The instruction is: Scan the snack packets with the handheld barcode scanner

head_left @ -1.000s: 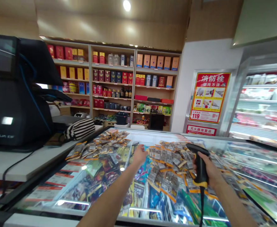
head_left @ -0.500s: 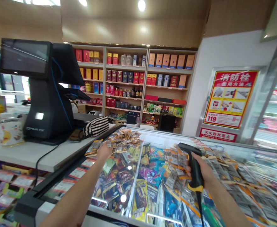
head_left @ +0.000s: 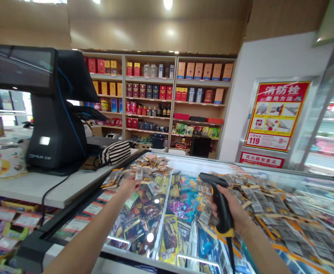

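Shelves (head_left: pixel 175 71) of boxes (head_left: pixel 208 71) fill 12 o'clock, right grip (head_left: pixel 235 210) is wrapped round the scanner (head_left: pixel 223 211), left grip (head_left: pixel 128 186)'s by the smaller packet heap (head_left: pixel 156 162) at 11 (can't tell if it's pinching any), so I'd guess partway done, bigger heap (head_left: pixel 269 203) at 2 o'clock remaining.

Left of centre, the left hand (head_left: pixel 129 185) blurs into small packets (head_left: pixel 155 163); whether it grips one is hard to tell. The scanner (head_left: pixel 223 209), its cable (head_left: pixel 230 251) cut off at the bottom edge, partly hides the right hand (head_left: pixel 237 211).
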Tool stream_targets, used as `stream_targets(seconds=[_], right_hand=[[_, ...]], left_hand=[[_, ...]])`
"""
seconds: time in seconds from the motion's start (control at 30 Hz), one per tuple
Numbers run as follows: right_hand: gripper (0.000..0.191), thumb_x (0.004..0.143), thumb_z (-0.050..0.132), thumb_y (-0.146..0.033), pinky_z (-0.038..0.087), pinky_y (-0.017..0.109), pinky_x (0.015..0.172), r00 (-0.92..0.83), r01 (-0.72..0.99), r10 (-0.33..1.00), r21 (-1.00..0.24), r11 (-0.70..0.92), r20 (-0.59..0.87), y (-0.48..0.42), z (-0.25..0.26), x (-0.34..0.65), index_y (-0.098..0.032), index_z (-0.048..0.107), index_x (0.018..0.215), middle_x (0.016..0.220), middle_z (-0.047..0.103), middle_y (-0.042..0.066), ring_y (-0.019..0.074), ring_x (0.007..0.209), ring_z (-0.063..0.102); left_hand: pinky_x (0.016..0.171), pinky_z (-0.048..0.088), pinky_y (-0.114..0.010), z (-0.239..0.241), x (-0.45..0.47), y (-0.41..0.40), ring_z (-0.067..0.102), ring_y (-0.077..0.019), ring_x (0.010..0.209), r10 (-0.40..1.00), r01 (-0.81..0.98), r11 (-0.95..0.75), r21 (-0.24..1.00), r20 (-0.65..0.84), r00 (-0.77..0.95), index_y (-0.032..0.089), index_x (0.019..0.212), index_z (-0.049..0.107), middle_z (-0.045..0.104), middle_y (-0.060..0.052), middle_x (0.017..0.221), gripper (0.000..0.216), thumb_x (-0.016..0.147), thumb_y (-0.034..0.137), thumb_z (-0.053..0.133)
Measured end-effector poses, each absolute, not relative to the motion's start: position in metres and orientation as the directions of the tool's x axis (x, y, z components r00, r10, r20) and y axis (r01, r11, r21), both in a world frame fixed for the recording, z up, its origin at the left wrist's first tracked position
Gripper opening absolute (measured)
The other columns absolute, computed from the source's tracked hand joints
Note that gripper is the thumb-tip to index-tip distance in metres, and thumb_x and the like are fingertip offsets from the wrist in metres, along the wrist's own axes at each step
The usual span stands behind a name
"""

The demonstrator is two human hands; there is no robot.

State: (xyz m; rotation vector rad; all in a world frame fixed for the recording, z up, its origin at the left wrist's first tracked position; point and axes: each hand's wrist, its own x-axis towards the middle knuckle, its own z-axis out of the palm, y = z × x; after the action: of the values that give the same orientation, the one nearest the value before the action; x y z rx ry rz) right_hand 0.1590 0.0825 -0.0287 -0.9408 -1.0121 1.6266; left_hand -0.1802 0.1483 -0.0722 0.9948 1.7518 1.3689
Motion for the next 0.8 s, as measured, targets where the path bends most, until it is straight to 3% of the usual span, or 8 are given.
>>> stream_targets(seconds=[0.2, 0.47, 0.8], right_hand=[[0.030, 0.066, 0.046, -0.043, 0.037, 0.019, 0.031, -0.324, -0.327, 0.936, -0.913, -0.245, -0.135, 0.070, -0.027, 0.135, -0.014, 0.052, 0.065, 0.045, 0.053, -0.001, 0.0073, 0.033, 0.045], [0.038, 0.067, 0.043, -0.048, 0.037, 0.019, 0.033, -0.378, -0.324, 0.920, -0.916, -0.235, -0.103, 0.067, -0.013, 0.132, -0.011, 0.053, 0.061, 0.044, 0.052, 0.000, 0.0073, 0.034, 0.046], [0.033, 0.068, 0.043, -0.045, 0.037, 0.020, 0.033, -0.392, -0.404, 0.918, -0.884, -0.234, -0.064, 0.071, -0.014, 0.145, -0.014, 0.052, 0.072, 0.052, 0.055, -0.001, 0.0069, 0.036, 0.046]], left_hand=[[0.057, 0.043, -0.019, -0.073, -0.130, 0.137, 0.051, -0.0049, 0.050, 0.932, -0.013, 0.029, 0.999, -0.032, -0.362, 0.015, 0.081, 0.052, 0.054, 0.003, 0.058, 0.018, 0.065, 0.007, 0.050], [0.051, 0.042, -0.020, -0.077, -0.076, 0.141, 0.048, -0.0055, 0.043, 0.960, -0.066, -0.036, 0.997, 0.017, -0.279, 0.013, 0.078, 0.053, 0.051, 0.004, 0.051, 0.023, 0.056, 0.005, 0.052], [0.044, 0.038, -0.017, -0.078, -0.055, 0.144, 0.044, -0.0049, 0.039, 0.968, -0.013, -0.057, 0.998, 0.052, -0.244, 0.013, 0.079, 0.058, 0.046, 0.006, 0.043, 0.029, 0.052, 0.003, 0.053]])
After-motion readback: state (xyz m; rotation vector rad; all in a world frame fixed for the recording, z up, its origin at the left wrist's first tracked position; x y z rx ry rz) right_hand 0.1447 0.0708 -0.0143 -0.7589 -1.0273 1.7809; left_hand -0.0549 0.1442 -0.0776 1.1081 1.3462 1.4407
